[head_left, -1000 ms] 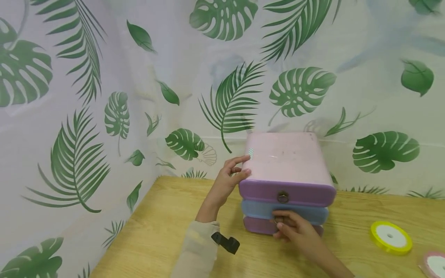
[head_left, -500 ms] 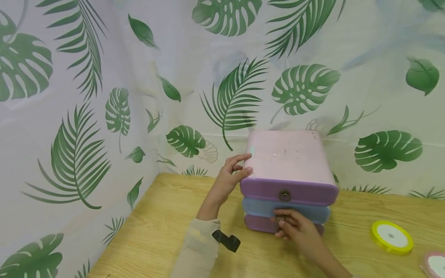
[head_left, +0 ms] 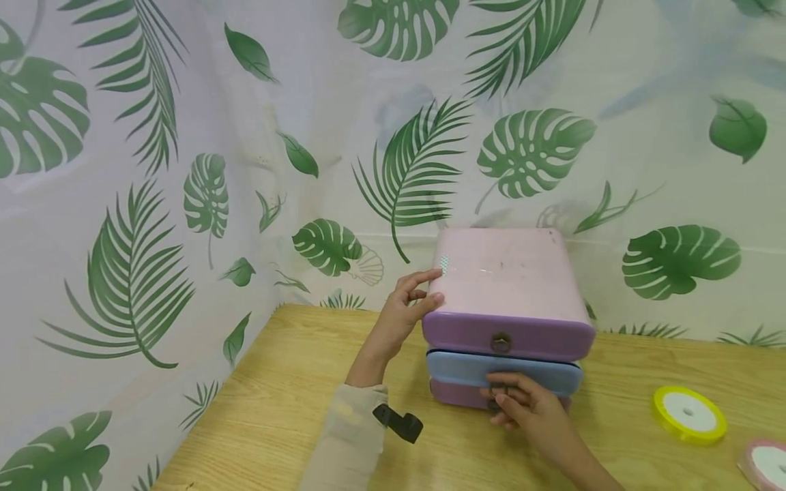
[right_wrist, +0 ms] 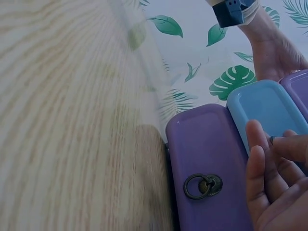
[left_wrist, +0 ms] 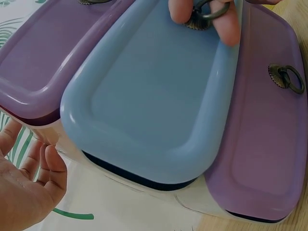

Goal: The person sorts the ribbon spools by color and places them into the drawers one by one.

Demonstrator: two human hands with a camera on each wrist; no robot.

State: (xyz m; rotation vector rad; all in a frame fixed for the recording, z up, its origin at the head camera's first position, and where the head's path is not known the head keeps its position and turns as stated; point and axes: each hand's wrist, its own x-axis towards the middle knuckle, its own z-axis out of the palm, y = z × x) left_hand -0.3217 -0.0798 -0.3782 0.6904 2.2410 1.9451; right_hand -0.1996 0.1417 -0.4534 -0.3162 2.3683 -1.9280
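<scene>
A small cabinet with a pale pink top (head_left: pixel 506 273) stands against the backdrop, with three stacked drawers. My left hand (head_left: pixel 402 317) rests on its upper left edge, fingers lightly bent against it. With the fingers of my right hand (head_left: pixel 531 409), I pinch the brass ring pull (left_wrist: pixel 208 17) of the blue middle drawer (head_left: pixel 457 368). A dark gap shows along that drawer's top edge, so it stands slightly out. Above it is the purple top drawer (head_left: pixel 454 335); beneath lies the purple bottom drawer (right_wrist: pixel 207 144), its own ring pull (right_wrist: pixel 195 187) hanging untouched.
On the wooden table (head_left: pixel 264 409), a yellow-rimmed ribbon spool (head_left: pixel 689 413) lies right of the cabinet. A pink-rimmed spool (head_left: pixel 767 464) is partly cut off at the frame edge. A leaf-printed backdrop (head_left: pixel 319 198) rises behind and along the left.
The blue middle drawer has come forward slightly, and a dark gap now shows above its front. My right hand moved a little with the ring pull; my left hand stayed on the cabinet.
</scene>
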